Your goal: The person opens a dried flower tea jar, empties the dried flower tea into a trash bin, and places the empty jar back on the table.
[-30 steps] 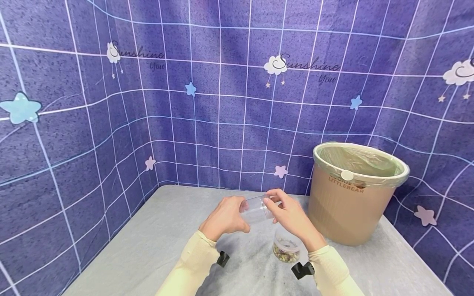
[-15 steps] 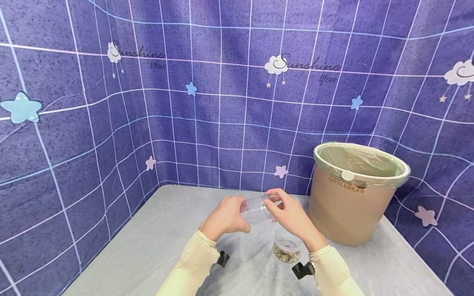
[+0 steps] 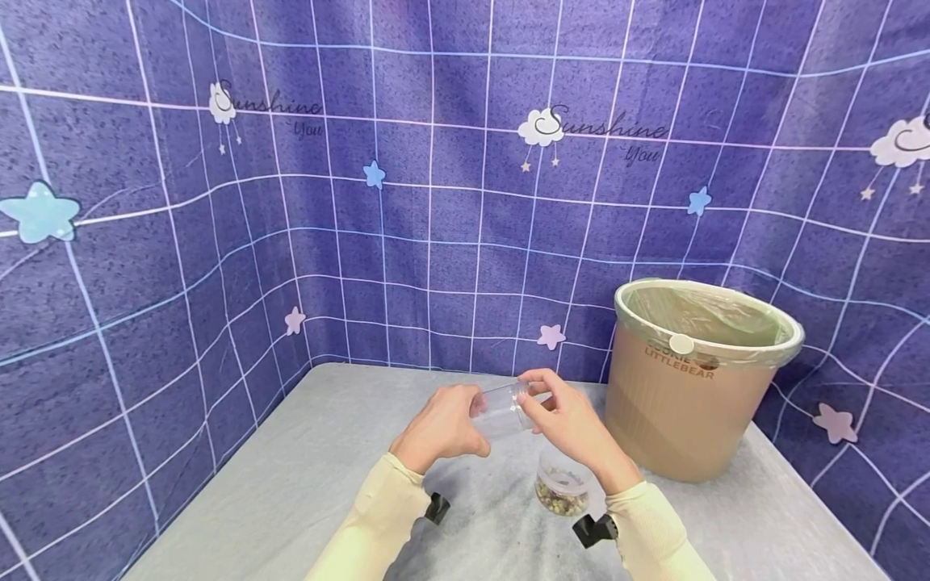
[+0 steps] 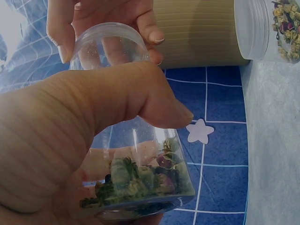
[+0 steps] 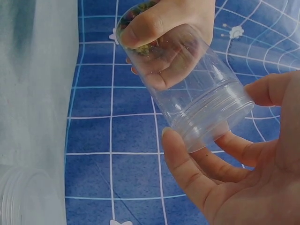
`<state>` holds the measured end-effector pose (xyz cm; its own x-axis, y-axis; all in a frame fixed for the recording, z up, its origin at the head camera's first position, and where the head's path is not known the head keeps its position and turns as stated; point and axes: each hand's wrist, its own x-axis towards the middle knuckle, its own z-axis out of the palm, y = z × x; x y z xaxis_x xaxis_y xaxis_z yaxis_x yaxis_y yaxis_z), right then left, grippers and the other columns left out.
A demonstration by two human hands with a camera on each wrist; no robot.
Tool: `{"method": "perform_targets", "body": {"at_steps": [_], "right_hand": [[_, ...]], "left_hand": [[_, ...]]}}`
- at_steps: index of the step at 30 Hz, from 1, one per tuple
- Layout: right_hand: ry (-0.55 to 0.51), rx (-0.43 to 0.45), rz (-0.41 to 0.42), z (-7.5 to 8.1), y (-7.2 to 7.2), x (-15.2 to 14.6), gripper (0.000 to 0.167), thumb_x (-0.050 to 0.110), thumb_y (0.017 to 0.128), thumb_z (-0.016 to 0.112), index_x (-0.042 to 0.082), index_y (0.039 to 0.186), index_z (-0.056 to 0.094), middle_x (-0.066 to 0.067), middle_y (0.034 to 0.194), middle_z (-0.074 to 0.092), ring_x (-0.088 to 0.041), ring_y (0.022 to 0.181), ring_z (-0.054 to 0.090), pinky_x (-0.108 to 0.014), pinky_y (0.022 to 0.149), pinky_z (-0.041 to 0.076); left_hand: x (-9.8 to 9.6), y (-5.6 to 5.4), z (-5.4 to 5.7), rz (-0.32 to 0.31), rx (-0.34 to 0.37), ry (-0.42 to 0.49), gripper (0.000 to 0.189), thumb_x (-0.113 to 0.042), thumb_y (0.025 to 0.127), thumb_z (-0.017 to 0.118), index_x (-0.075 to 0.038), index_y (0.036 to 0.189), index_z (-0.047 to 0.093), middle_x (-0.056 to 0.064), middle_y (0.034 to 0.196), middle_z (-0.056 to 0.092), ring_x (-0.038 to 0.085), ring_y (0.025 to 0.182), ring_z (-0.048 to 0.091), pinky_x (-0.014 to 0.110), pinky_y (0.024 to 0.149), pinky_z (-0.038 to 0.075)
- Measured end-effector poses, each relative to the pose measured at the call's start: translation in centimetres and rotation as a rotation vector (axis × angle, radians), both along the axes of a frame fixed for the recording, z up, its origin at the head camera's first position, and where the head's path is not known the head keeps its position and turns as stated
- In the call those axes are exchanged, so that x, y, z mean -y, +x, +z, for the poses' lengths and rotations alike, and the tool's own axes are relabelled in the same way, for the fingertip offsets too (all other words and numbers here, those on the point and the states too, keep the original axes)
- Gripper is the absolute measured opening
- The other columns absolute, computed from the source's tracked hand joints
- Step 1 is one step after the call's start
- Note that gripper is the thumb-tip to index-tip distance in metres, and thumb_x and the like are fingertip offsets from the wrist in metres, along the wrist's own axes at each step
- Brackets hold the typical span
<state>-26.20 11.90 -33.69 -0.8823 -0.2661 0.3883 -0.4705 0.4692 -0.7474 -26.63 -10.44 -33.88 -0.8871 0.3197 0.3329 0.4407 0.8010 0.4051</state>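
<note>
A clear plastic jar [image 3: 498,413] is held tilted on its side above the table. My left hand [image 3: 445,424] grips it round the base end, thumb across one side. Dried flower buds [image 4: 140,180], greenish with dark red bits, lie inside near the bottom in the left wrist view. My right hand [image 3: 570,420] pinches the ridged mouth end [image 5: 213,115], thumb and fingers spread round its edge. Below the right hand a second clear jar [image 3: 562,494] stands on the table, with yellowish and dark red dried flowers in its lower part.
A beige bin [image 3: 686,403] with a pale rim and a green liner bag stands at the right, close behind my right hand. The grey table [image 3: 349,436] meets a purple grid-patterned curtain [image 3: 450,202] at the back and left.
The right fingertips have shifted very slightly round the jar's mouth end. The left hand, the held jar and the second jar stay in place.
</note>
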Motion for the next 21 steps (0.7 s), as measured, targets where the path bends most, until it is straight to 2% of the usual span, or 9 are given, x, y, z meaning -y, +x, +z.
{"method": "perform_targets", "body": {"at_steps": [9, 15, 21], "right_hand": [[-0.008, -0.052, 0.037, -0.11, -0.11, -0.03, 0.031, 0.025, 0.100, 0.067, 0.019, 0.130, 0.062, -0.011, 0.120, 0.071, -0.011, 0.077, 0.070, -0.030, 0.066, 0.058], [-0.010, -0.080, 0.060, -0.22, -0.15, -0.03, 0.032, 0.023, 0.099, 0.068, 0.020, 0.130, 0.061, -0.011, 0.123, 0.071, -0.014, 0.087, 0.072, -0.028, 0.069, 0.059], [0.011, -0.120, 0.070, -0.29, -0.15, -0.12, 0.034, 0.018, 0.098, 0.068, 0.020, 0.131, 0.061, -0.012, 0.125, 0.070, -0.019, 0.094, 0.073, -0.031, 0.072, 0.058]], "left_hand": [[0.01, 0.07, 0.05, -0.010, -0.009, 0.004, 0.043, -0.016, 0.055, 0.087, -0.014, 0.092, 0.065, -0.005, 0.081, 0.061, 0.014, 0.070, 0.055, 0.030, 0.064, 0.048], [0.05, 0.04, 0.04, -0.011, -0.006, 0.005, 0.043, -0.015, 0.055, 0.087, -0.014, 0.091, 0.064, 0.002, 0.084, 0.067, 0.014, 0.070, 0.055, 0.031, 0.065, 0.048], [0.09, -0.03, 0.01, -0.004, -0.008, 0.004, 0.044, -0.017, 0.055, 0.088, -0.014, 0.092, 0.065, -0.005, 0.081, 0.062, 0.014, 0.071, 0.056, 0.031, 0.065, 0.049]]}}
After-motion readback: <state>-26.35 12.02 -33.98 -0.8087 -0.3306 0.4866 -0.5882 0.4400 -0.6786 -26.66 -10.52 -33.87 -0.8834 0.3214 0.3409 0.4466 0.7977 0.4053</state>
